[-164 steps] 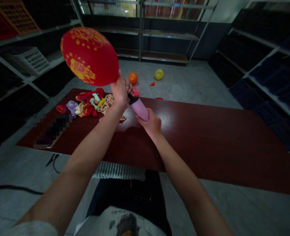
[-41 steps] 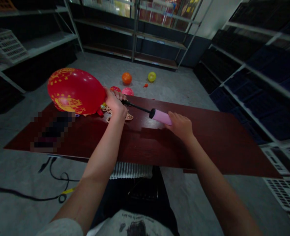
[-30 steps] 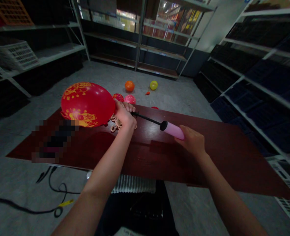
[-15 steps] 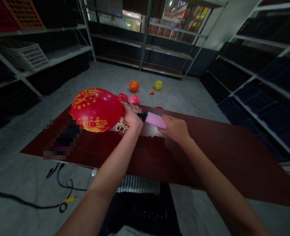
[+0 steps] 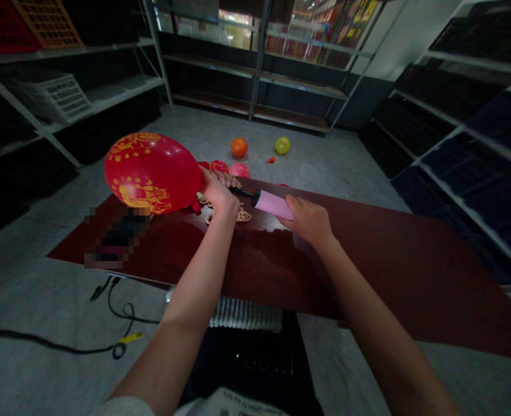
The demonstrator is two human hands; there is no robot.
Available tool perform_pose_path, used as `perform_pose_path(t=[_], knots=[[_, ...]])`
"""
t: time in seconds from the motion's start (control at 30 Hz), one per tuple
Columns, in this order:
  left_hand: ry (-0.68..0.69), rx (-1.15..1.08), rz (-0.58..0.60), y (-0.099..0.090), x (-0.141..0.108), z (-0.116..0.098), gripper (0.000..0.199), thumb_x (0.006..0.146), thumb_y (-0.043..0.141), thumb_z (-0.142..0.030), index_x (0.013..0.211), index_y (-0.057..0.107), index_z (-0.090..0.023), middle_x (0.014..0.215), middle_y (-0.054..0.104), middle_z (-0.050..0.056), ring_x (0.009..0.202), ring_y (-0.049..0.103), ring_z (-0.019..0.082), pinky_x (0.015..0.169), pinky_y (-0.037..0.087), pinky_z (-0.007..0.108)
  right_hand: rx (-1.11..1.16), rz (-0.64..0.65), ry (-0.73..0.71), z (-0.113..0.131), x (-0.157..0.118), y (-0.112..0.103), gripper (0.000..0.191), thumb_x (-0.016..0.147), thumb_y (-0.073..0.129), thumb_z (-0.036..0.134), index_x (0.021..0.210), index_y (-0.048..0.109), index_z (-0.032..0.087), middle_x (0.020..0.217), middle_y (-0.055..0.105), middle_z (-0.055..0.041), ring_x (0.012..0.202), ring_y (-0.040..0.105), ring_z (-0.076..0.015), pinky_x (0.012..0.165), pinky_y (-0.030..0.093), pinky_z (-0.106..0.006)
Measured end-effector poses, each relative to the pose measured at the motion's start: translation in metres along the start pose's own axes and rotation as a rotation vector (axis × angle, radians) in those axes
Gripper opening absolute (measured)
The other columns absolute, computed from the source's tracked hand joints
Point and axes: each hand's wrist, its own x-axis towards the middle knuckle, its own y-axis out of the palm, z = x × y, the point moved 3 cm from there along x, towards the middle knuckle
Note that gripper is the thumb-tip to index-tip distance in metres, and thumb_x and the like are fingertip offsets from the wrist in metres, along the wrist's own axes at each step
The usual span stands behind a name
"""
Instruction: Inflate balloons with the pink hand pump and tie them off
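A large red balloon (image 5: 151, 173) with yellow print swells out on the left above the table. At its right end my left hand (image 5: 216, 192) is closed around the balloon's neck and the black end of a hand pump; the joint between them is hidden by the fingers. My right hand (image 5: 310, 218) grips the pink barrel of the balloon pump (image 5: 273, 204). A length of black rod shows between the barrel and my left hand. Beneath my left hand, a tangle of beige cord-like pieces (image 5: 243, 215) lies on the dark red-brown table (image 5: 394, 260).
A blurred dark object (image 5: 121, 234) lies at the table's left end. On the floor beyond are an orange balloon (image 5: 239, 147), a yellow balloon (image 5: 282, 145) and pink and red ones. Shelves (image 5: 294, 84) line the room. Black cable (image 5: 56, 346) runs across the floor at left.
My left hand and the red balloon have moved left and slightly up, away from my right hand. More of the pump's black rod now shows.
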Motion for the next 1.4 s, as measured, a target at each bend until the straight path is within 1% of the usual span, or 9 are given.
perform_pose_path(t=[0.17, 0.33, 0.47, 0.57, 0.67, 0.77, 1.03, 1.23, 1.4], knots=[[0.090, -0.087, 0.019, -0.011, 0.014, -0.003, 0.057, 0.098, 0.062, -0.051, 0.065, 0.025, -0.022, 0.051, 0.023, -0.008, 0.037, 0.026, 0.010, 0.039, 0.024, 0.023, -0.039, 0.033, 0.003, -0.032, -0.033, -0.001, 0.045, 0.096, 0.056, 0.050, 0.123, 0.064, 0.015, 0.103, 0.075, -0.0101, 0.086, 0.068, -0.0218, 0.067, 0.037, -0.030], [0.077, -0.063, -0.019, -0.006, 0.006, -0.002, 0.053, 0.102, 0.056, -0.047, 0.065, 0.028, -0.022, 0.050, 0.022, -0.007, 0.035, 0.026, 0.010, 0.037, 0.023, 0.024, -0.087, 0.014, 0.006, -0.060, -0.064, -0.012, 0.046, 0.096, 0.052, 0.053, 0.117, 0.068, 0.014, 0.094, 0.075, -0.0105, 0.079, 0.068, -0.0219, 0.064, 0.038, -0.030], [0.012, -0.018, -0.059, 0.005, -0.008, -0.004, 0.054, 0.108, 0.047, -0.045, 0.064, 0.025, -0.022, 0.049, 0.021, -0.008, 0.035, 0.025, 0.010, 0.037, 0.023, 0.024, -0.089, 0.001, -0.009, -0.067, -0.069, -0.022, 0.045, 0.096, 0.052, 0.052, 0.115, 0.068, 0.015, 0.092, 0.075, -0.0112, 0.079, 0.069, -0.0230, 0.063, 0.040, -0.030], [0.002, 0.000, -0.089, 0.011, -0.014, -0.006, 0.057, 0.108, 0.048, -0.047, 0.064, 0.022, -0.022, 0.049, 0.020, -0.008, 0.035, 0.024, 0.010, 0.038, 0.023, 0.025, -0.051, 0.019, -0.001, -0.066, -0.065, -0.024, 0.042, 0.095, 0.052, 0.050, 0.115, 0.068, 0.016, 0.096, 0.076, -0.0120, 0.081, 0.070, -0.0239, 0.064, 0.043, -0.031], [-0.011, -0.005, -0.147, 0.014, -0.018, -0.005, 0.055, 0.112, 0.041, -0.037, 0.064, 0.021, -0.022, 0.048, 0.020, -0.008, 0.034, 0.023, 0.009, 0.039, 0.021, 0.024, -0.013, 0.047, 0.006, -0.062, -0.057, -0.023, 0.041, 0.092, 0.054, 0.048, 0.116, 0.067, 0.016, 0.098, 0.076, -0.0123, 0.083, 0.070, -0.0249, 0.065, 0.044, -0.031], [-0.025, -0.013, -0.174, 0.016, -0.024, -0.001, 0.051, 0.113, 0.033, -0.029, 0.063, 0.024, -0.021, 0.046, 0.020, -0.008, 0.034, 0.022, 0.009, 0.039, 0.020, 0.024, 0.011, 0.074, 0.007, -0.049, -0.042, -0.021, 0.040, 0.090, 0.055, 0.047, 0.113, 0.067, 0.016, 0.101, 0.076, -0.0119, 0.084, 0.070, -0.0248, 0.065, 0.042, -0.031], [0.020, 0.006, -0.104, 0.021, -0.034, 0.006, 0.053, 0.111, 0.043, -0.038, 0.063, 0.026, -0.022, 0.049, 0.019, -0.007, 0.035, 0.020, 0.010, 0.038, 0.019, 0.024, 0.069, 0.141, 0.016, 0.009, 0.011, -0.020, 0.042, 0.089, 0.061, 0.049, 0.117, 0.063, 0.018, 0.106, 0.077, -0.0107, 0.086, 0.070, -0.0254, 0.062, 0.035, -0.031], [0.057, 0.021, -0.116, 0.013, -0.020, -0.002, 0.055, 0.108, 0.047, -0.047, 0.065, 0.024, -0.022, 0.049, 0.018, -0.009, 0.035, 0.022, 0.010, 0.038, 0.021, 0.024, 0.089, 0.118, 0.011, 0.018, 0.021, -0.016, 0.045, 0.091, 0.058, 0.051, 0.121, 0.062, 0.018, 0.111, 0.076, -0.0113, 0.084, 0.069, -0.0244, 0.064, 0.035, -0.031], [0.138, 0.013, -0.008, -0.003, 0.000, 0.001, 0.062, 0.101, 0.054, -0.060, 0.064, 0.023, -0.023, 0.052, 0.020, -0.008, 0.036, 0.024, 0.010, 0.039, 0.024, 0.023, 0.130, 0.066, 0.017, 0.025, 0.018, -0.005, 0.051, 0.094, 0.055, 0.055, 0.127, 0.061, 0.017, 0.112, 0.075, -0.0122, 0.089, 0.069, -0.0249, 0.067, 0.038, -0.031]])
